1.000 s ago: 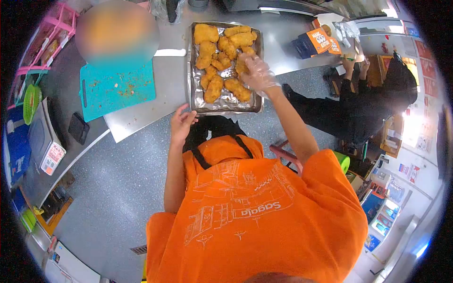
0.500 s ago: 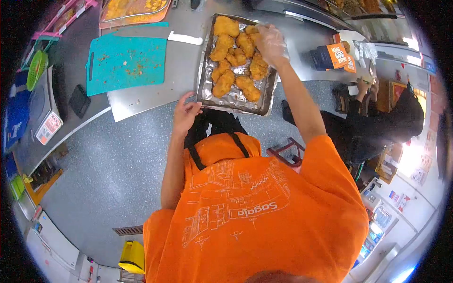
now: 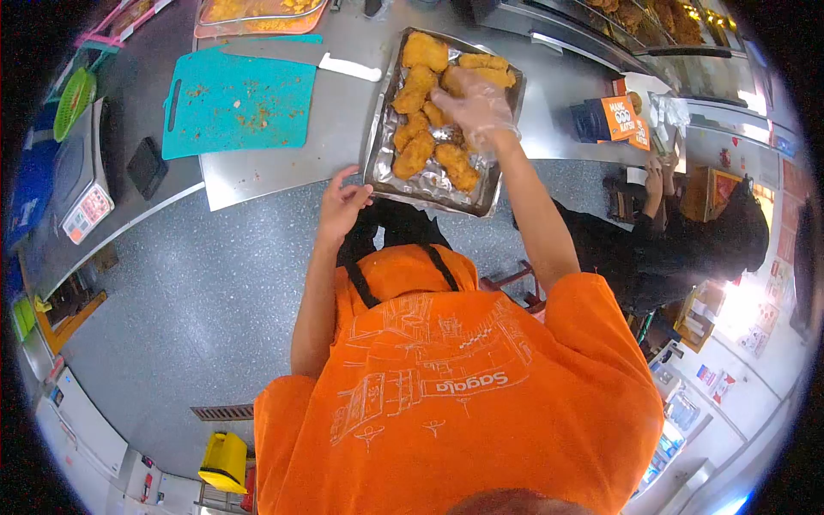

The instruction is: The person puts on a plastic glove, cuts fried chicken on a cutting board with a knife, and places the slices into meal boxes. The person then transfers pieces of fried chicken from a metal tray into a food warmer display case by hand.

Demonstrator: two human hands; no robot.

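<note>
A foil-lined metal tray (image 3: 371,150) holds several pieces of golden breaded fried chicken (image 3: 426,51). My right hand (image 3: 474,110), in a clear plastic glove, is inside the tray with its fingers curled down over a piece of fried chicken, most of which the hand hides. Above that hand, two pieces (image 3: 487,64) lie side by side at the upper right. My bare left hand (image 3: 343,206) is at the tray's near left corner, thumb against the rim and fingers apart.
A teal cutting board (image 3: 240,107) with crumbs lies to the left, a white-handled knife (image 3: 350,68) across its far edge. Orange-labelled boxes (image 3: 618,118) stand on the right counter. Another person in black (image 3: 669,232) works there. A scale (image 3: 86,215) sits at far left.
My right hand has moved from the tray's upper right corner toward its middle. Pieces at the upper right now lie crosswise. My left hand stays at the corner.
</note>
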